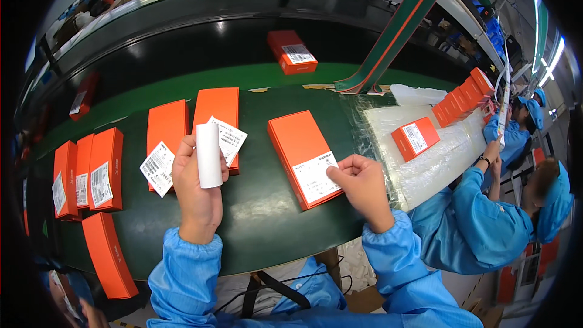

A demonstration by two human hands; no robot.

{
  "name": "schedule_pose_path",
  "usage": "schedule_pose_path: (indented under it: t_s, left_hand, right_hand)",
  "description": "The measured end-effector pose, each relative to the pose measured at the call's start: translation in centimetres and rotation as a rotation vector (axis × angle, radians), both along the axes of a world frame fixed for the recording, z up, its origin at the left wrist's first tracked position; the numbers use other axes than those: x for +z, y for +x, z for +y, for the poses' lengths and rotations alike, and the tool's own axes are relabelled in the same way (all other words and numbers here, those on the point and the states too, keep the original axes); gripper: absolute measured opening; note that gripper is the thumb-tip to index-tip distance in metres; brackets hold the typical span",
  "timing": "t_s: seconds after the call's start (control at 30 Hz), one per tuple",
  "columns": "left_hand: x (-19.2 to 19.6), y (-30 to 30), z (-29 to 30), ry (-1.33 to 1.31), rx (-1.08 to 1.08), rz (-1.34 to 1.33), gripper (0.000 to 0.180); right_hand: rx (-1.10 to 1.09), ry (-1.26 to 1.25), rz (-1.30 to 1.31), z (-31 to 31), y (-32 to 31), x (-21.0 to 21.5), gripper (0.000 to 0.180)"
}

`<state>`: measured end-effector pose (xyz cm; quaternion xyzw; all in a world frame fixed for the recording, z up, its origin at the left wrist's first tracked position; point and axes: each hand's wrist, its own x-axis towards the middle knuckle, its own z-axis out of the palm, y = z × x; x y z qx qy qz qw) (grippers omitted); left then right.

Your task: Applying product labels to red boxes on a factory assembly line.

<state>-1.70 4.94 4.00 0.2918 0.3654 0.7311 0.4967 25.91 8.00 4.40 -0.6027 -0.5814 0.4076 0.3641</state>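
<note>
Two bare hands work over a dark green surface (267, 218). The left hand (197, 185) has its grip closed round a white paper roll (209, 155), a smooth cylinder held upright, with loose white labels (228, 138) fanned out just behind the fingers and another label (158, 168) just left of the hand. The right hand (362, 185) has its grip pressed together, thumb and fingertips pinching the edge of a white rectangular label (317, 176) that lies on the near end of a flat orange box (300, 149), matte and sharp-cornered. Behind the left grip lie two more long orange boxes (215, 109), side by side. Further left of that grip sit three orange boxes with white labels (100, 170), and one plain orange box (109, 255) lies nearer the body. Right of the right grip, a small orange box (415, 138) rests on clear glossy plastic sheeting (443, 158), beside a person in blue (480, 218)
</note>
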Motion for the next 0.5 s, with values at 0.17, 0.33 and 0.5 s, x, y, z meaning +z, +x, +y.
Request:
schedule_pose_path:
  t_s: [0.17,0.33,0.5]
  left_hand:
    - [-2.8,3.6,2.1,-0.077,0.123,-0.066,0.028]
    - [-2.1,0.6,0.5,-0.049,0.101,0.096,0.035]
    - [-2.0,2.9,0.4,-0.019,0.039,0.177,0.023]
  right_hand:
    - [-0.008,0.396,-0.542,-2.6,0.7,-0.4,0.046]
    - [-0.174,0.596,-0.618,-2.7,-2.4,0.7,0.087]
    - [0.145,0.426,-0.702,-3.6,-3.1,-1.4,0.090]
